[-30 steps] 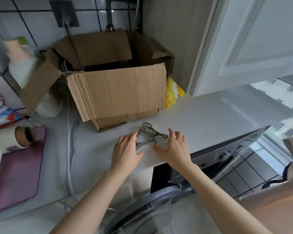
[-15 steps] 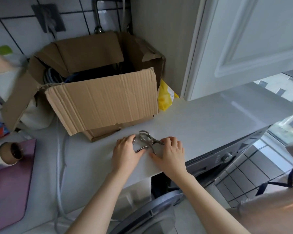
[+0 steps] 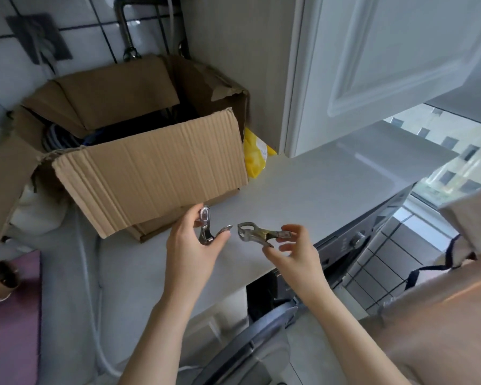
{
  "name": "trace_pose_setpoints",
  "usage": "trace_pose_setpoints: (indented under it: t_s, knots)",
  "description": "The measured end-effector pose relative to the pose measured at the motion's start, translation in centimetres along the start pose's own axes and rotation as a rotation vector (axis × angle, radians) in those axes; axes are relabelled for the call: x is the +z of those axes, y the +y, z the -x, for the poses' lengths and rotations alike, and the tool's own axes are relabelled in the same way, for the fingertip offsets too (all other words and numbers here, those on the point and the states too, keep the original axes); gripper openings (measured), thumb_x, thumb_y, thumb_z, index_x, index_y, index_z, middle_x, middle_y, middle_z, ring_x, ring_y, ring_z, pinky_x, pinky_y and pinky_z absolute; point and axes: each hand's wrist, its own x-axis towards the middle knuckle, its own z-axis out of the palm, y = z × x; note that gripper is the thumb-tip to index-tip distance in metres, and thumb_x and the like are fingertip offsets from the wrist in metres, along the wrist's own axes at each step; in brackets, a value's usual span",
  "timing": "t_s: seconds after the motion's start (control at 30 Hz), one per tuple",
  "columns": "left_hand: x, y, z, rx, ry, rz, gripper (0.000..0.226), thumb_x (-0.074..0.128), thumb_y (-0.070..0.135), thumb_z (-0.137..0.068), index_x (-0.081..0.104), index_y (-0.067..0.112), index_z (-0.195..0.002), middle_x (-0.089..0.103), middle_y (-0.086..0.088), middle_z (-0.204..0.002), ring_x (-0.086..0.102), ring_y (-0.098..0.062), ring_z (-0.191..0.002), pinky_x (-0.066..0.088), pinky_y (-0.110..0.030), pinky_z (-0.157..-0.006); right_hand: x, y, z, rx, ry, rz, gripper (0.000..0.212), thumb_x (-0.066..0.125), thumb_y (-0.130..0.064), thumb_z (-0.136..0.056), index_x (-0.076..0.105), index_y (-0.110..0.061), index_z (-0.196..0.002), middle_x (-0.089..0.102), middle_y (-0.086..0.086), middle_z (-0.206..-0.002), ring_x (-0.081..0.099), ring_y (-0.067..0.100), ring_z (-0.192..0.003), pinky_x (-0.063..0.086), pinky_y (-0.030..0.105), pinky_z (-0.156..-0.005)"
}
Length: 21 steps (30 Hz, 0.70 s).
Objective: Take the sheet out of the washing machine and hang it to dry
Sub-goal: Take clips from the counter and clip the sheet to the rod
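Holding a metal clip (image 3: 261,234) lengthwise left-right, right hand (image 3: 292,251).

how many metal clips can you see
2: one silver metal clothes clip held in the left hand, one pinched in the right hand. More may be hidden in the brown cardboard box.

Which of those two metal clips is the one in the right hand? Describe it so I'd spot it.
Find the big open cardboard box on the white counter. Just in front of it, the right hand pinches a metal clip lying flat, looped end leftward. The left hand holds the other clip upright.
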Motion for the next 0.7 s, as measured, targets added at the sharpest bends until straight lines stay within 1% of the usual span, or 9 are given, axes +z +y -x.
trace_pose_setpoints:
  t_s: [0.1,0.2,0.3,0.37,0.43,0.5,0.57,0.63,0.7]
  knots:
    - [-0.3,0.8,1.0,0.044,-0.04,0.035,0.067,0.082,0.032,-0.071,0.053,0.024,-0.13,0.056,0.014,-0.113,0.055,-0.015,-0.11,0.044,-0.033,-0.097,-0.9,-0.2,2.0,-0.006,0.082,-0.036,0.051,0.074,-0.023,-0.077,0.044,-0.03,-0.118,0.057,-0.006,-0.112,0.059,0.007,-0.091,0.053,0.023,-0.07]
    - [-0.4,1.6,2.4,0.126,-0.107,0.087,0.069,0.081,0.03,-0.073,0.05,0.025,-0.134,0.057,0.011,-0.12,0.054,-0.012,-0.111,0.043,-0.029,-0.099,-1.9,-0.7,4.5,0.004,0.163,-0.083,0.053,0.076,-0.025,-0.075,0.045,-0.029,-0.118,0.061,-0.005,-0.105,0.061,0.003,-0.09,0.055,0.027,-0.078]
    - [0.0,2.7,3.9,0.178,-0.172,0.166,0.071,0.081,0.024,-0.074,0.048,0.025,-0.137,0.057,0.006,-0.124,0.055,-0.004,-0.104,0.041,-0.009,-0.091,-3.0,-0.6,7.3,0.0,0.251,-0.09,0.055,0.077,-0.025,-0.075,0.045,-0.028,-0.12,0.06,-0.012,-0.101,0.061,0.001,-0.09,0.053,0.024,-0.079]
    - [0.5,3.4,4.9,0.197,-0.228,0.216,0.074,0.081,0.019,-0.074,0.046,0.026,-0.138,0.054,0.008,-0.123,0.054,0.003,-0.1,0.039,-0.003,-0.086,-3.9,-0.3,9.0,0.005,0.331,-0.09,0.054,0.076,-0.02,-0.077,0.045,-0.029,-0.121,0.058,-0.015,-0.1,0.06,0.003,-0.09,0.054,0.026,-0.078]
    - [1.2,4.2,6.0,0.228,-0.292,0.252,0.076,0.081,0.014,-0.074,0.044,0.027,-0.139,0.051,0.01,-0.121,0.054,0.004,-0.102,0.041,-0.005,-0.088,-4.9,0.0,10.7,0.016,0.405,-0.088,0.054,0.074,-0.017,-0.078,0.044,-0.031,-0.121,0.055,-0.017,-0.1,0.06,0.003,-0.09,0.053,0.023,-0.076]
    - [1.8,5.1,7.1,0.261,-0.359,0.278,0.077,0.08,0.009,-0.073,0.043,0.029,-0.139,0.05,0.01,-0.119,0.055,-0.001,-0.105,0.043,-0.009,-0.09,-6.1,0.3,12.2,0.027,0.468,-0.063,0.056,0.075,-0.018,-0.078,0.043,-0.031,-0.122,0.054,-0.018,-0.099,0.059,0.002,-0.091,0.051,0.019,-0.075]
    - [2.6,6.2,8.4,0.29,-0.423,0.289,0.079,0.079,0.006,-0.073,0.043,0.031,-0.138,0.048,0.009,-0.117,0.055,-0.004,-0.106,0.042,-0.005,-0.086,-7.2,0.9,13.7,0.04,0.521,-0.047,0.056,0.076,-0.019,-0.077,0.043,-0.031,-0.121,0.055,-0.017,-0.1,0.058,0.001,-0.092,0.05,0.02,-0.076]
    - [3.4,7.3,9.8,0.308,-0.48,0.294,0.081,0.079,0.004,-0.071,0.042,0.032,-0.138,0.046,0.009,-0.116,0.054,0.0,-0.105,0.04,0.0,-0.082,-8.4,1.6,15.2,0.055,0.574,-0.055,0.058,0.077,-0.02,-0.076,0.043,-0.032,-0.121,0.055,-0.016,-0.101,0.058,0.001,-0.092,0.05,0.02,-0.077]
    - [4.3,8.6,11.1,0.319,-0.538,0.308,0.083,0.079,0.005,-0.07,0.041,0.033,-0.139,0.045,0.012,-0.115,0.054,0.003,-0.105,0.041,-0.002,-0.085,-9.7,2.3,16.7,0.077,0.621,-0.056,0.06,0.077,-0.022,-0.075,0.043,-0.032,-0.123,0.056,-0.013,-0.103,0.058,0.002,-0.092,0.05,0.02,-0.078]
